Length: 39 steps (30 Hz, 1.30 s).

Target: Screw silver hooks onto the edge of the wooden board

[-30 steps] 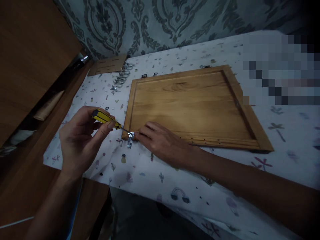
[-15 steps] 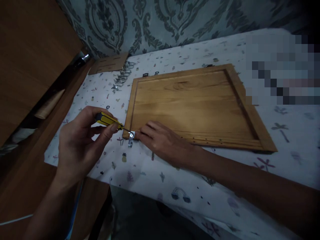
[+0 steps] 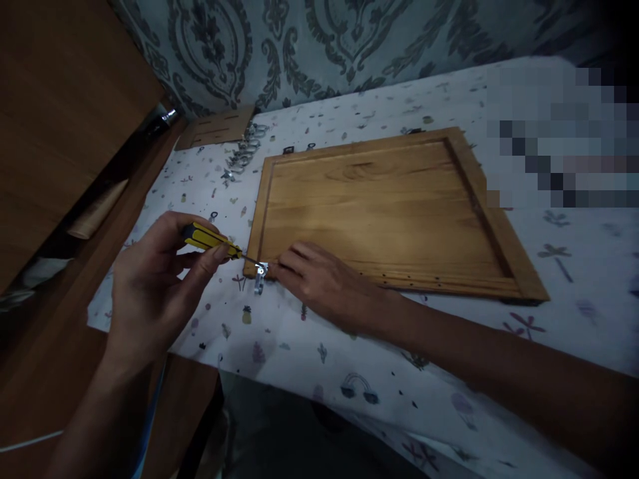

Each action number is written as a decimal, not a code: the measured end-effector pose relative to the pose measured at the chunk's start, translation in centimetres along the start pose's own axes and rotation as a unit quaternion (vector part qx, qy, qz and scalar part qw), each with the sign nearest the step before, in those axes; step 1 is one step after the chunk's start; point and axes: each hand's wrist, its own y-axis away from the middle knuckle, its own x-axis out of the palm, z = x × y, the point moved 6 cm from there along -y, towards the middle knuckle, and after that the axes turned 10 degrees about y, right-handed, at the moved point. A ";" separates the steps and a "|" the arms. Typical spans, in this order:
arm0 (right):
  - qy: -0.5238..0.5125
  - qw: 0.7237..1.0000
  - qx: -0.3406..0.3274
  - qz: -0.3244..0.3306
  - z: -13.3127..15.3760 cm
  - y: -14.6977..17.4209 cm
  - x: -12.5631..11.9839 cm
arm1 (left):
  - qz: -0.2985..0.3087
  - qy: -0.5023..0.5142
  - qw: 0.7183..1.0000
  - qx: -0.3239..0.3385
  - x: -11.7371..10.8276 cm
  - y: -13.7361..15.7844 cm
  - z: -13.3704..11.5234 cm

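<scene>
My left hand (image 3: 160, 273) is closed round the yellow and black handle of a screwdriver (image 3: 212, 241). The screwdriver's thin shaft slants down to the right, its tip at a small metal hinge (image 3: 260, 271). That hinge sits at the near left corner of a framed wooden cabinet door (image 3: 369, 206), with part of it jutting past the edge. My right hand (image 3: 319, 283) rests over the door's near edge, fingers bent together, fingertips pressing the hinge from its right side. Those fingertips partly cover the hinge plate.
The door lies on a table with a white printed cloth (image 3: 279, 346). Several loose metal hinges (image 3: 244, 150) lie beyond its left side, near a flat piece of cardboard (image 3: 217, 128). Brown wooden furniture (image 3: 64, 100) stands at the left, and a patterned wall (image 3: 324, 46) closes the back.
The screwdriver handle and my left hand have drawn back slightly to the left, showing more of the shaft. My right hand stays at the hinge.
</scene>
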 end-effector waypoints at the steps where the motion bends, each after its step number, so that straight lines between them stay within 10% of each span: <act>1: 0.001 1.000 -0.001 -0.003 0.0 0.0 0.0 | 0.000 -0.002 1.000 -0.007 0.0 0.0 0.1; 14: -0.006 1.000 0.005 -0.024 -0.1 0.1 0.1 | 0.050 -0.036 0.998 0.014 0.6 -0.5 -0.6; 24: -0.014 1.000 0.003 0.014 -0.1 0.0 0.3 | -0.109 -0.022 0.993 0.029 -0.7 0.3 -0.6; 39: -0.007 1.000 0.004 0.004 -0.1 0.0 0.0 | -0.095 -0.079 0.992 -0.018 -0.3 0.5 -0.3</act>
